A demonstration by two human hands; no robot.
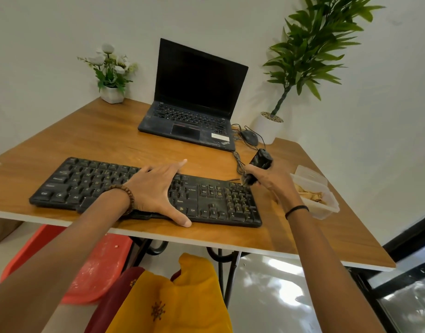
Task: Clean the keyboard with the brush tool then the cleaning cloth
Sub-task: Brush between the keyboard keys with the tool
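**A:** Why do we press the left hand (156,188) flat, fingers spread, on the middle of the keyboard (86,181)?

**B:** We judge it steadies the keyboard on the bench (98,135). The right hand (275,182) grips the brush tool (260,161), its bristles at the keyboard's far right corner.

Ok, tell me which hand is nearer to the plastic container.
Right. The right hand, gripping the brush, is just left of the container, over the far right corner of the keyboard. The left hand rests flat on the middle of the keyboard, farther left.
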